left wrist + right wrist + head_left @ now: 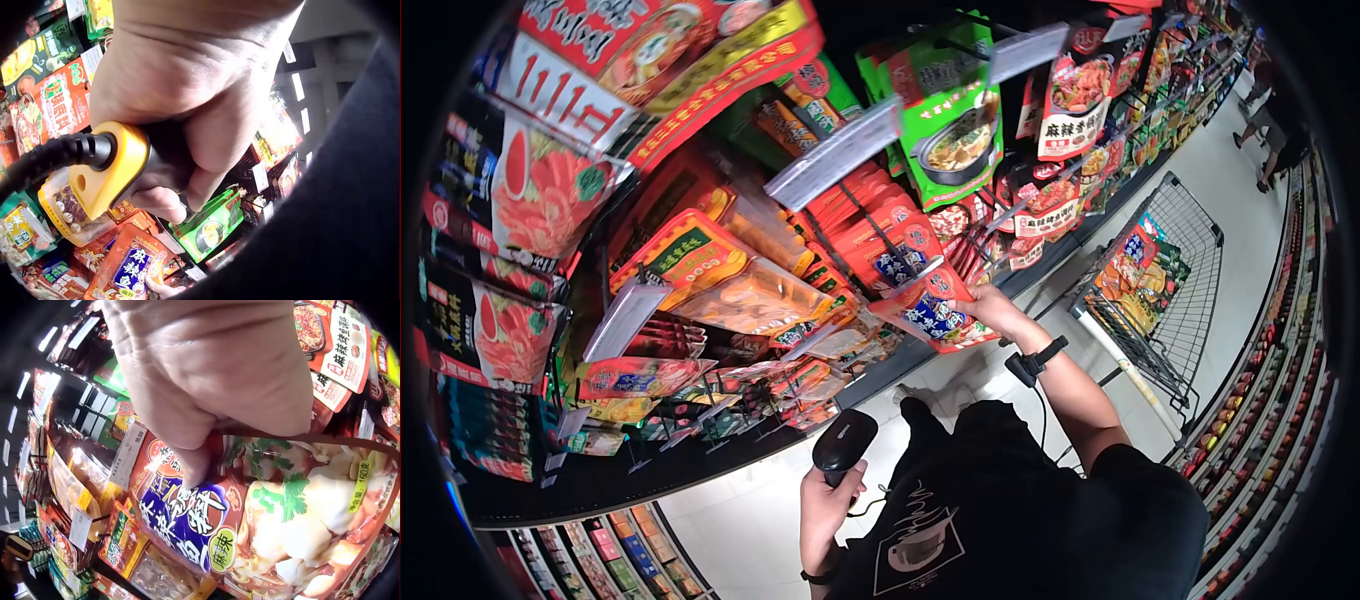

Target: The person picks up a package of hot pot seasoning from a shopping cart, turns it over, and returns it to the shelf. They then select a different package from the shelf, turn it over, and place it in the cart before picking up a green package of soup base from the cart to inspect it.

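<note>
From my end, the head cam shows the R hand (990, 312) holding the red pkt (930, 310) out at arm's length, right by the hanging pkts (880, 240) on the rack; can't tell if it touches them. The grip is a pinch on the pkt's edge. The R wrist cam gives me what the head cam can't: the thumb pressed on the printed front, by blue lettering, w/ a pic of pale chunks & green leaves beside it. The fingers behind are hidden there.

The L hand (825, 505) is lower, near the dark shirt (1020, 500), fingers & thumb curled round the black scanner (845, 440). Head cam gets the scanner's rounded top end; L wrist cam gets the handle's yellow base (94, 181) & the thick coiled cable (50, 159) running off it, which the head cam shows only as a thin line. L wrist cam also catches the red pkt at its bottom edge, w/ R hand fingertips on it.

Only the head cam has the cart (1165, 300), off to the R on the pale floor (750, 510), w/ bright pkts inside, & the black wrist strap (1037, 361) on the R arm. A green pkt (950, 130) hangs above the held one. R wrist cam shows a price tag (128, 456) close up, just beside the red pkt's top corner; small print's too blurry for me.
</note>
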### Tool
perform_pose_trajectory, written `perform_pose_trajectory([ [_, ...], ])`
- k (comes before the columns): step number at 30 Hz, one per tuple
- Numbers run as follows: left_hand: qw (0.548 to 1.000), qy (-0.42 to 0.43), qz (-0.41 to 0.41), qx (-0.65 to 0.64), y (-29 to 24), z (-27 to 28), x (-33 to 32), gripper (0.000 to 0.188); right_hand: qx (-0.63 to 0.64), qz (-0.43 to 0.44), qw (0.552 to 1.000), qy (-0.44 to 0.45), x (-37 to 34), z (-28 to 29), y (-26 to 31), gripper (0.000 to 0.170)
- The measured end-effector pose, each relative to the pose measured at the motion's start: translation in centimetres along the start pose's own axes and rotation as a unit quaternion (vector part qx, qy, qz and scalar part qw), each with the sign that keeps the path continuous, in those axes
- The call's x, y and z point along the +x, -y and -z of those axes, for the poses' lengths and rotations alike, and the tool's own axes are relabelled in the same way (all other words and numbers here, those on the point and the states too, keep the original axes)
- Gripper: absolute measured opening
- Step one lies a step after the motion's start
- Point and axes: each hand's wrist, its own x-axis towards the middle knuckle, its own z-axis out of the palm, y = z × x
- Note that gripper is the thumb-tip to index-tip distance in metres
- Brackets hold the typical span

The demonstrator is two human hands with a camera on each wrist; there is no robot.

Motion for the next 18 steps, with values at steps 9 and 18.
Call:
perform_pose_trajectory([
  [9, 0.999, -0.032, -0.021, -0.035, 1.3, 2.8, 0.2, 0.019, 0.024, -0.009, 0.999, 0.028, -0.1, -0.8, -0.4, 0.035],
  [18, 0.999, -0.035, -0.011, -0.024, 1.5, 4.4, 1.3, 0.021, 0.092, -0.003, 0.995, -0.031, 0.7, -1.3, 1.4, 0.036],
])
